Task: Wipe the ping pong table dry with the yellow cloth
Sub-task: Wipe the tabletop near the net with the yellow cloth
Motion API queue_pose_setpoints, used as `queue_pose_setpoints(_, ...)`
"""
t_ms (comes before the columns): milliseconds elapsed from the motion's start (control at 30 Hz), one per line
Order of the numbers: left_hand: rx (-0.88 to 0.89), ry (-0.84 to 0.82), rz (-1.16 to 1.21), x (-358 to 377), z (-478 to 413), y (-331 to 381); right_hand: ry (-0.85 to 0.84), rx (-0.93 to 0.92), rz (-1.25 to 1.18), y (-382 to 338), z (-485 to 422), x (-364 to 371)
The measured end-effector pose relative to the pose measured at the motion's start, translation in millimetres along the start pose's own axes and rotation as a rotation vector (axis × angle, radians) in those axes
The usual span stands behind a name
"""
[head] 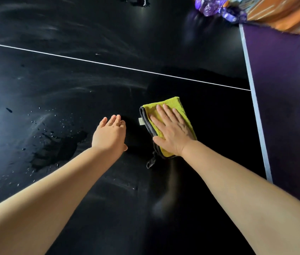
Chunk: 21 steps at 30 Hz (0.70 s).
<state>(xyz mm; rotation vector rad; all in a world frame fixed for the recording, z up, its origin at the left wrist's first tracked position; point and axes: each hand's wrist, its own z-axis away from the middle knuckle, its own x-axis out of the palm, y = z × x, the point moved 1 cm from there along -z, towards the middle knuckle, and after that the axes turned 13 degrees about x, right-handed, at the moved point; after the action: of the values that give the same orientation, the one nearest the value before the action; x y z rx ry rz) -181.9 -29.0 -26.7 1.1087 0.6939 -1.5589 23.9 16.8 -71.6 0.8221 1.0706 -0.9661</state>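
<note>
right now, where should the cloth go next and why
Probably slide the cloth left, toward the puddle and droplets. The right hand presses flat on it near the right side of the table, where the surface looks dry. The water lies beyond the open left hand, which may need to move aside.
</note>
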Motion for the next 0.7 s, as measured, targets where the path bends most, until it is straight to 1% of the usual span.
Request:
queue_pose_setpoints(100,0.049,0.119,0.004,11,26,11,-0.007,-0.019,0.029,-17,44,8)
queue_pose_setpoints(167,0.065,0.154,0.047,21,48,17,0.014,-0.024,0.027,-27,74,17)
queue_pose_setpoints(267,0.101,0.138,0.071,39,83,22,0.046,-0.021,0.035,-46,119,32)
queue_pose_setpoints(467,0.177,0.127,0.085,65,160,21,0.071,0.049,0.051,-90,213,54)
queue_pose_setpoints(700,0.244,0.095,0.060,86,240,7,0.021,0.159,0.002,-153,314,70)
